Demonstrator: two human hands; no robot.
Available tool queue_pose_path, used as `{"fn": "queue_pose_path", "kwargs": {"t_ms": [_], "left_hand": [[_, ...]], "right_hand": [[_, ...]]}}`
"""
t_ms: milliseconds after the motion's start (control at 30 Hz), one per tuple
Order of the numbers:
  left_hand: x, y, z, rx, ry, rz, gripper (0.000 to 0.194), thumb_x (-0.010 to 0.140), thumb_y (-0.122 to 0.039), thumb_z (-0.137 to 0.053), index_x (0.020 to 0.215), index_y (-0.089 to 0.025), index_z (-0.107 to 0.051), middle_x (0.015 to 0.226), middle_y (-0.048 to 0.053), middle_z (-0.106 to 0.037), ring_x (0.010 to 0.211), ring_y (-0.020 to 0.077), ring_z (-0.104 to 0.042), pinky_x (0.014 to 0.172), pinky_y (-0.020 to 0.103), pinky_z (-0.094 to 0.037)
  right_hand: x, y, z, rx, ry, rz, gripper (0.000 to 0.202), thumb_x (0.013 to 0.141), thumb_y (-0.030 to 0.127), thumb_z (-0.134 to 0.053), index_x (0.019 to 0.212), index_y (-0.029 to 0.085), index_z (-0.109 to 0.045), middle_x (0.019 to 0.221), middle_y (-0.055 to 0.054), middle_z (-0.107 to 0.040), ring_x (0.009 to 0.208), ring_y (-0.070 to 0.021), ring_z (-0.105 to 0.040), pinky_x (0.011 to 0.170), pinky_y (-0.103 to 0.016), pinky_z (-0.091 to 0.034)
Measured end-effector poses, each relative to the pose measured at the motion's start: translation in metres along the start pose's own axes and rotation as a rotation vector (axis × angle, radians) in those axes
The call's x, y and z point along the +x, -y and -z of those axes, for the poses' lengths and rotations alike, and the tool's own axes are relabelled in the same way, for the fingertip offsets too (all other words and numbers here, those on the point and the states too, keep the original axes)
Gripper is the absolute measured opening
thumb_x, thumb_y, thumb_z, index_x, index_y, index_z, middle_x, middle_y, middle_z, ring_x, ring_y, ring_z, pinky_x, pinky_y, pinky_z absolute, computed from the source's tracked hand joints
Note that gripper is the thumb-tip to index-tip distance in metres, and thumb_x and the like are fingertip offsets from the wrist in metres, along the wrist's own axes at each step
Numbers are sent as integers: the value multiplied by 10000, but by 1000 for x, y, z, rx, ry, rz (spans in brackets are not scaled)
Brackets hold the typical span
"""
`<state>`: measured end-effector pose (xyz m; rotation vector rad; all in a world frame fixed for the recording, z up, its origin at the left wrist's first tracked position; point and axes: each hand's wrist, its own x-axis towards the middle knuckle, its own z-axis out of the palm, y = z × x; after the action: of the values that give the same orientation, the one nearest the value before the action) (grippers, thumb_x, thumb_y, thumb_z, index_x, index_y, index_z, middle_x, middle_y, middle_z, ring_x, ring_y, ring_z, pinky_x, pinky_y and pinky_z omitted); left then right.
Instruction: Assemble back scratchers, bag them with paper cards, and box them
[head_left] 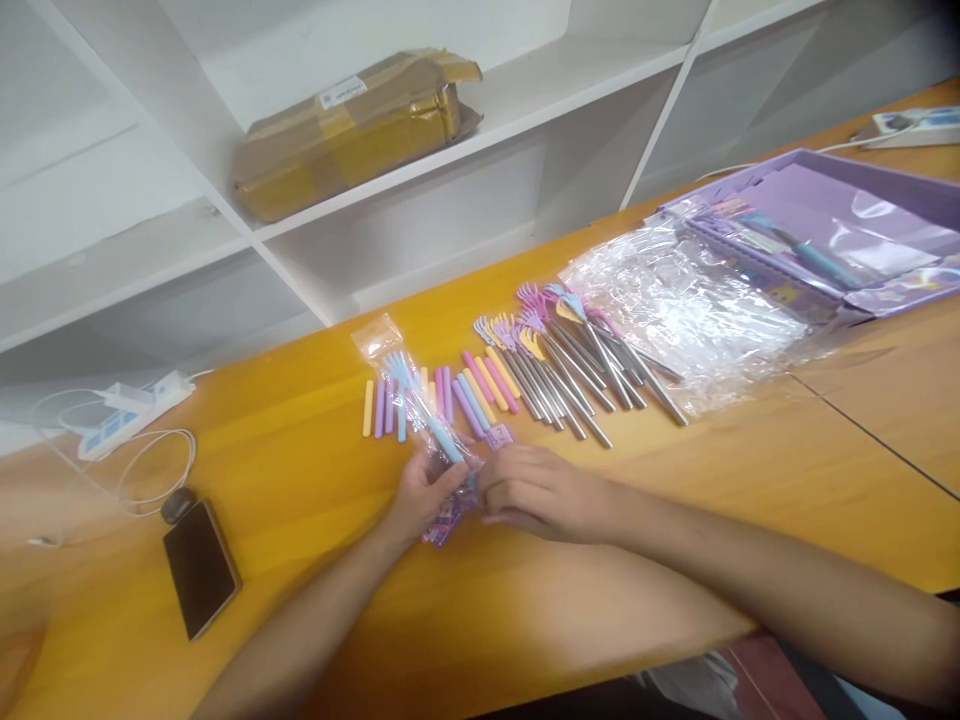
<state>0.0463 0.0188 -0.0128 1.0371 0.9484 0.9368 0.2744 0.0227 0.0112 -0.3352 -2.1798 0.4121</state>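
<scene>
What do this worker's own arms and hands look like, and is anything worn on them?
The left hand and right hand are ungloved. No sleeve, watch or bracelet shows on the left forearm or right forearm. Some fingers are hidden, so rings can't be ruled out.

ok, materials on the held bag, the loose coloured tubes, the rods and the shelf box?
Bag: thin plastic film, glossy; see-through with glints.
Coloured tubes: probably plastic, satin; even colour, soft shine, though rubber is possible.
Rods: likely metal, polished; silvery with bright streaks.
Shelf box: looks like cardboard, partly shiny; brown, ragged at one end.
</scene>
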Motion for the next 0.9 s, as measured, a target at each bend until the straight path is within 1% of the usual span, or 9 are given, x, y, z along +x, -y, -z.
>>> {"fn": "queue_pose_path", "kwargs": {"t_ms": [133,233,300,400,467,567,667,800,900], "left_hand": [[-1,-5,-2,101,57,-18,565,848,-572,-881,1200,-149,-752,1073,95,-783,994,210,-729,917,300,-575],[-1,-1,0,62,103,-5,544,872,-546,-869,1234,-157,-757,1156,111,-787,1102,242,-730,1001,337,-568],[-1,5,4,16,105,16,548,886,-561,-847,1256,-166,-756,1178,110,-789,1128,256,-729,1022,358,-567],[-1,12,9,-21,107,24,584,924,-629,-770,1289,-173,-756,1201,122,-785,1121,270,-733,1020,383,-574],[-1,12,9,-7,148,10,609,920,-639,-767,1307,-170,-747,1205,133,-780,1108,276,-737,1014,395,-581],[-1,7,7,53,237,-30,594,904,-537,-828,1362,-180,-703,1247,133,-759,1136,281,-729,1032,405,-581],[-3,4,4,104,305,-52,666,907,-436,-844,1485,-202,-610,1272,127,-734,1170,289,-714,1026,418,-594],[-5,6,4,183,288,17,687,936,-408,-820,1535,-188,-567,1235,130,-733,1148,282,-718,1009,414,-605],[-5,5,4,154,297,24,701,947,-387,-814,1565,-195,-545,1238,129,-732,1144,272,-720,1026,416,-599]], "right_hand": [[0,-1,-5,162,-82,-171,77,1068,224,-674,1033,199,-610,949,-58,-724,920,-159,-678,853,-305,-576],[-1,-2,-7,189,-107,-255,85,1064,218,-677,1019,207,-606,928,-49,-707,877,-155,-660,819,-299,-568],[-3,-2,-7,183,-100,-287,83,1064,221,-676,1017,208,-608,923,-47,-699,855,-154,-651,788,-291,-558],[-4,-2,-8,187,-92,-306,75,1060,220,-679,1027,207,-613,915,-37,-680,821,-145,-637,757,-281,-545],[-4,-2,-8,186,-96,-313,74,1057,214,-683,1027,206,-616,908,-32,-673,808,-141,-629,746,-276,-537],[-5,-3,-8,149,-97,-306,81,1050,207,-687,1006,206,-619,892,-31,-672,812,-148,-630,744,-281,-530],[-6,-4,-7,111,-101,-304,78,1045,213,-693,1007,210,-626,863,-25,-664,806,-156,-627,734,-285,-524],[-7,-7,-7,101,-133,-314,69,1041,212,-701,1028,213,-634,855,-21,-673,802,-157,-643,715,-278,-520],[-7,-8,-8,99,-134,-319,79,1039,215,-706,1017,213,-631,876,-28,-690,805,-154,-652,716,-275,-522]]}}
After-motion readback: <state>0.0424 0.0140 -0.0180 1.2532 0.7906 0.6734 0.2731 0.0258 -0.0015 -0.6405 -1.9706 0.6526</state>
